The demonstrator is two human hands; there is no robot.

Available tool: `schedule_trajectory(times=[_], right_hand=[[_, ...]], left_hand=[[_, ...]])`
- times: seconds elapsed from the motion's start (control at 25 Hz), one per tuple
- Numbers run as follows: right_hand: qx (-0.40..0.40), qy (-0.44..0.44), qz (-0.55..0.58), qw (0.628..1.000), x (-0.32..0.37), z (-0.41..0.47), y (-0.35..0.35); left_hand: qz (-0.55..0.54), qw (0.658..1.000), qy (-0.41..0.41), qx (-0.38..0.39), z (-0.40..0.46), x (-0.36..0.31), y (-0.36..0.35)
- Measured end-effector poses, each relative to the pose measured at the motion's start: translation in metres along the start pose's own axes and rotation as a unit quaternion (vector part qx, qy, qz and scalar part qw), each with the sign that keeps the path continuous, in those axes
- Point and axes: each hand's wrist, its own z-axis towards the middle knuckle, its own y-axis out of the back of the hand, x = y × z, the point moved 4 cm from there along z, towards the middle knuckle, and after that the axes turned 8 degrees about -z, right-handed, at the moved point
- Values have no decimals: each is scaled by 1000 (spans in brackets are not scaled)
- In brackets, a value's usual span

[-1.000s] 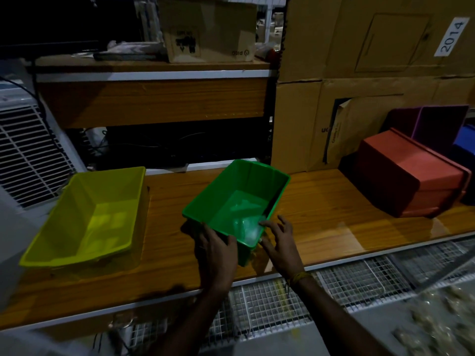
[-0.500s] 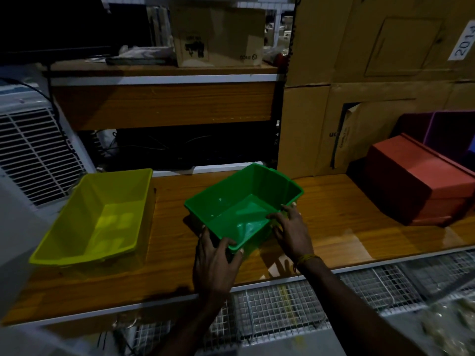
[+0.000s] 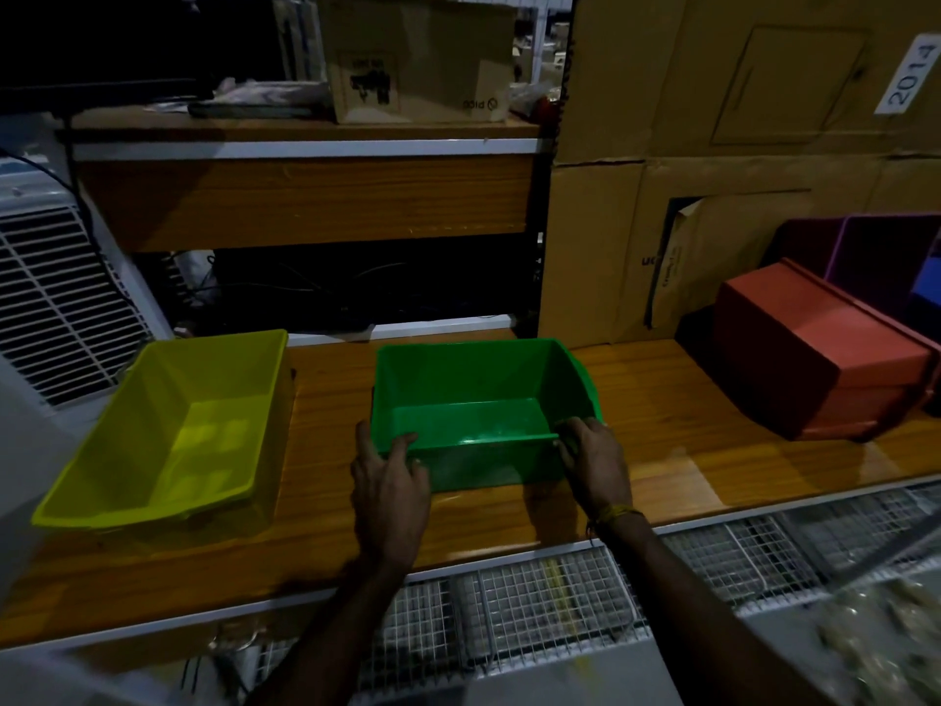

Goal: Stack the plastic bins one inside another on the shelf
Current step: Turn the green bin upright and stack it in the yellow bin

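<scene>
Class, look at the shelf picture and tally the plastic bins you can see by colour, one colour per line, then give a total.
Yellow open plastic bin: 1
Green open plastic bin, gripped by the left hand and right hand: 1
Red plastic bin lying on its side: 1
Purple plastic bin: 1
Blue plastic bin, only an edge showing: 1
Total: 5

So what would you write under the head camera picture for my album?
Both hands, left hand and right hand, grip the green bin on the wooden shelf, beside the yellow bin.
</scene>
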Motion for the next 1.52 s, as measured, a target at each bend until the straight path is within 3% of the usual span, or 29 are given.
schedule_trajectory(times=[0.16, 0.28, 0.4, 0.56, 0.76, 1.0, 1.28, 1.4, 1.52], right_hand=[[-23, 28, 17, 999, 22, -23, 5], [-42, 44, 76, 995, 31, -41, 8], [-91, 49, 131, 986, 36, -53, 15], [-111, 66, 117, 985, 32, -55, 21], [-85, 45, 79, 992, 10, -42, 17], [-54, -11, 78, 995, 3, -22, 13], [55, -141, 288, 946, 2, 11, 5], [88, -172, 285, 939, 1, 26, 3], [88, -180, 282, 938, 3, 38, 4]], left_hand=[[-21, 989, -115, 90, -27, -41, -46], [-27, 977, -141, 158, -41, -62, -68], [-8, 978, -141, 152, -42, -68, -69], [-12, 979, -156, 132, -31, -56, -70], [-131, 978, -89, 133, -14, -36, -47], [-124, 991, -34, 20, 7, -13, -20], [-171, 985, 31, -19, 17, -14, -8], [-214, 970, 114, -13, 24, -17, -5], [-319, 928, 193, -3, 33, -23, -5]])
